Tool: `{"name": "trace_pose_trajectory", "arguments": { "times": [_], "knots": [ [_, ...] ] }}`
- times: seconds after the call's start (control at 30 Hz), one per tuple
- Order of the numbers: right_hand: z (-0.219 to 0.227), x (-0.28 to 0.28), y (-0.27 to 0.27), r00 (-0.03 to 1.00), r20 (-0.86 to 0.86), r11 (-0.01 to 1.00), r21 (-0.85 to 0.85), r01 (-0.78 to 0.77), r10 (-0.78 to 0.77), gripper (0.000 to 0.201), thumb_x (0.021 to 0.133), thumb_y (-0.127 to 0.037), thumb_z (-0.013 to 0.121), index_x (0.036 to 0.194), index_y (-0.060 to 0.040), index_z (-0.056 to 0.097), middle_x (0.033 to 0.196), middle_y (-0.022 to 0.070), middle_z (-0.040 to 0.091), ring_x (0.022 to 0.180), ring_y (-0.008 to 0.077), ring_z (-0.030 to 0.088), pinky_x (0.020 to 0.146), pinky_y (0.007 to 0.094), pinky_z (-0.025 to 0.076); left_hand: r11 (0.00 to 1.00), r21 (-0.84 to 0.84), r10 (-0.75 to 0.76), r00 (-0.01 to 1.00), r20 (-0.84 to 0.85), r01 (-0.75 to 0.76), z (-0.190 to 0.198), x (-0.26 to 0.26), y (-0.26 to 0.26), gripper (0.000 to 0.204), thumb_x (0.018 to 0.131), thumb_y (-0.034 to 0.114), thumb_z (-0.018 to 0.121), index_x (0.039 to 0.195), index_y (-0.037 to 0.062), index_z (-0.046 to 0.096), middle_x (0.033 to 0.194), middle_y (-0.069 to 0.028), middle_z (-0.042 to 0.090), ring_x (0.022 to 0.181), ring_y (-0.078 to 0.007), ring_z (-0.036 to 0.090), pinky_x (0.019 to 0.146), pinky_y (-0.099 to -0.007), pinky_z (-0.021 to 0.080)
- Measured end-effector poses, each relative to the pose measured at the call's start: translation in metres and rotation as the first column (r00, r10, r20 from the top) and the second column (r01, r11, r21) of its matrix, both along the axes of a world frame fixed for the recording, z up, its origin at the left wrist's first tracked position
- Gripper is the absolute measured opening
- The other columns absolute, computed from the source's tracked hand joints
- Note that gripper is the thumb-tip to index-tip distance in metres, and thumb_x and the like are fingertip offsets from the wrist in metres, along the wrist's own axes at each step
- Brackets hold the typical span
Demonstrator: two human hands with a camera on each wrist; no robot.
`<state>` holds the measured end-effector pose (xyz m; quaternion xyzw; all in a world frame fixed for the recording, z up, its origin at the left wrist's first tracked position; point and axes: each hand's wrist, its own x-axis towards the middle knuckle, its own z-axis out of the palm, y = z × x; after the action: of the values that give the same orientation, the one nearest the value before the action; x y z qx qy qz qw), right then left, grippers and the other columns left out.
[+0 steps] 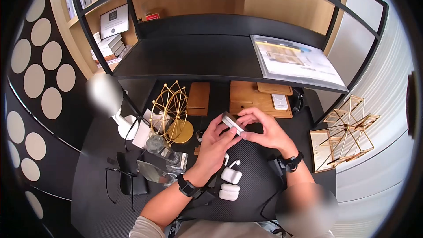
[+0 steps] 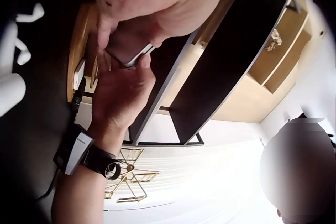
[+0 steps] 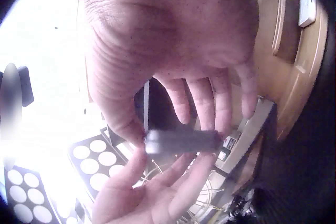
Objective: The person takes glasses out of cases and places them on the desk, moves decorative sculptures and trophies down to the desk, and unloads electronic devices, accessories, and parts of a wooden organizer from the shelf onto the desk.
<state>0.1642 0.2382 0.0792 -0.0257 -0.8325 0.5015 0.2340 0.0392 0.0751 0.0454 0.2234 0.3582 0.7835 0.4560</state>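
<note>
Both hands hold a small flat block with a silver edge and a dark face (image 1: 233, 124) over the desk. My left hand (image 1: 212, 149) grips it from the left side, with the thumb along its near edge. From the right, my right hand (image 1: 267, 131) pinches it between thumb and fingers; the right wrist view shows the block (image 3: 184, 142) end to end between them. White earbuds (image 1: 235, 164) lie on the desk below the hands. Closer to the body are two white earbud cases (image 1: 231, 175), one in front of the other.
Left on the black desk (image 1: 176, 207) are eyeglasses (image 1: 132, 185), glass pieces (image 1: 154, 172) and a gold wire ornament (image 1: 180, 130). A gold wheel model (image 1: 348, 128) stands right. Behind the hands lies a wooden board (image 1: 242, 99), under a black shelf (image 1: 189, 55).
</note>
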Motion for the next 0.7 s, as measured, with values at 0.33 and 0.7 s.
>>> {"name": "trace_pose_trajectory", "arguments": {
  "times": [0.33,0.7],
  "knots": [
    [-0.018,-0.001,-0.003,0.979,0.097,0.943,0.301,0.142,-0.178,0.031,0.107,-0.021,0.054,0.128,0.0005,0.064,0.088,0.0243,0.072,0.077,0.031,0.076,0.066,0.0399,0.059,0.99,-0.139,0.036,0.999,0.035,-0.03,-0.026,-0.002,0.006,0.038,0.105,0.008,0.062,0.141,0.0024,0.052,0.131,-0.0081,0.064,0.124,-0.024,0.064,0.108,-0.0507,0.054],
    [-0.038,0.012,0.047,0.948,-0.094,0.703,-0.693,0.158,-0.305,0.033,0.11,-0.031,0.058,0.096,-0.0051,0.072,0.089,-0.0005,0.069,0.074,0.0059,0.059,0.067,0.0236,0.048,0.985,0.1,-0.172,0.901,0.398,0.143,0.001,-0.007,0.0,0.048,0.107,0.023,0.043,0.154,0.0132,0.039,0.143,-0.024,0.054,0.138,-0.0428,0.052,0.113,-0.0762,0.038]
  ]
}}
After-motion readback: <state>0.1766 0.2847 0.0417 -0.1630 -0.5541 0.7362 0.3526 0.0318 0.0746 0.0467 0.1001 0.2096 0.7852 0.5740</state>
